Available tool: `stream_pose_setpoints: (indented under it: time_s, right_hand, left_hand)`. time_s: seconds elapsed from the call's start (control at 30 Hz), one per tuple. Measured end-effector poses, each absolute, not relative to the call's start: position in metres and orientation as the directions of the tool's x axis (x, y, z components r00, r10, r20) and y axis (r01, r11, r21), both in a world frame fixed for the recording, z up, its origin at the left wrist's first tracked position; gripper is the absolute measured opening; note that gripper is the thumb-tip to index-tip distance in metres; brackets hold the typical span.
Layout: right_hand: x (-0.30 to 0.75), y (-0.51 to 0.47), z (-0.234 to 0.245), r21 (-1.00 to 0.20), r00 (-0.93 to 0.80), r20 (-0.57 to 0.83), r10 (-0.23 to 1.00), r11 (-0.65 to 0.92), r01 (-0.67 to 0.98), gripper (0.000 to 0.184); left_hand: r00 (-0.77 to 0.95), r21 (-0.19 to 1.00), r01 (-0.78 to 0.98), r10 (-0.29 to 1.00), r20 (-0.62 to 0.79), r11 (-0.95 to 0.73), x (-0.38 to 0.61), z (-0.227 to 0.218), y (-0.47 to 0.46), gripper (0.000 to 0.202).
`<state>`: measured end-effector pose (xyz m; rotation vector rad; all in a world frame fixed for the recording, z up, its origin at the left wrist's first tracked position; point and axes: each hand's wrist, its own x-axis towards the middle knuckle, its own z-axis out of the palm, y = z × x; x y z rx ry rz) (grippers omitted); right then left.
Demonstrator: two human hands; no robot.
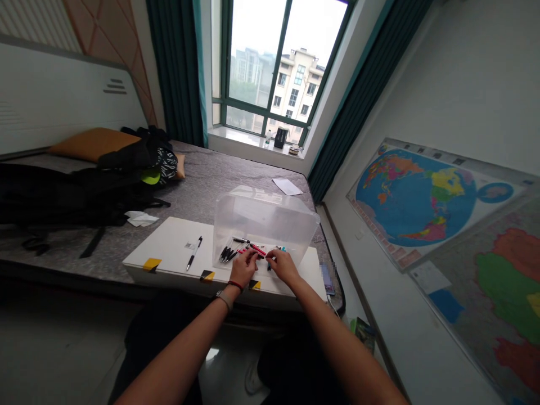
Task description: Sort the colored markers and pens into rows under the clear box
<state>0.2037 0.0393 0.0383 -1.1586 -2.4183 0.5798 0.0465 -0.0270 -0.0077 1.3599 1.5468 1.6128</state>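
Note:
A red pen (257, 250) slants between my two hands at the mouth of a clear plastic bin (265, 216). My left hand (244, 268) is closed, its fingertips pinched at the pen. The fingers of my right hand (282, 265) pinch together at the pen's near end. Behind and left of my hands, several black and clear pens (228, 254) lie in the bin, whose open side faces me. One black-and-silver pen (194, 253) lies apart on the white box (164, 247). Fingers partly hide the small things beneath them.
The white box rests on a grey mattress (202, 169). A black backpack (76, 194) and a crumpled tissue (141, 218) lie left. A white paper (287, 187) is behind the bin; a phone (327, 279) lies at the right edge. Maps (417, 191) hang on the right wall.

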Motion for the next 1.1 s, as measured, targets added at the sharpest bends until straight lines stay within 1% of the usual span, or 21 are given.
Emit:
stream_pose_setpoints:
  time_s: [0.17,0.3,0.43,0.6,0.73,1.1]
  right_hand:
    - [0.204,0.035,0.035,-0.667,-0.488,0.118,0.865,0.433,0.607,0.017]
    - [0.206,0.034,0.031,-0.755,-0.449,0.066,0.891,0.338,0.561,0.018]
    - [0.208,0.040,0.025,-0.843,-0.431,0.057,0.901,0.274,0.462,0.019]
    - [0.204,0.043,0.014,-0.927,-0.398,0.058,0.916,0.197,0.318,0.023]
    - [0.204,0.041,0.007,-0.955,-0.379,0.053,0.924,0.158,0.252,0.026]
    - [0.204,0.037,0.001,-0.976,-0.296,0.048,0.954,0.107,0.187,0.033]
  left_hand:
    - [-0.391,0.961,0.204,0.885,0.253,-0.184,0.045,-0.007,-0.026,0.028]
    - [-0.361,0.967,0.175,0.902,0.236,-0.183,0.044,-0.009,-0.025,0.031]
    - [-0.335,0.967,0.157,0.910,0.243,-0.200,0.043,-0.011,-0.024,0.030]
    - [-0.326,0.957,0.191,0.906,0.270,-0.217,0.042,-0.009,-0.026,0.027]
    - [-0.301,0.950,0.214,0.909,0.286,-0.228,0.043,-0.007,-0.028,0.024]
    - [-0.290,0.934,0.247,0.901,0.324,-0.257,0.044,-0.001,-0.030,0.022]
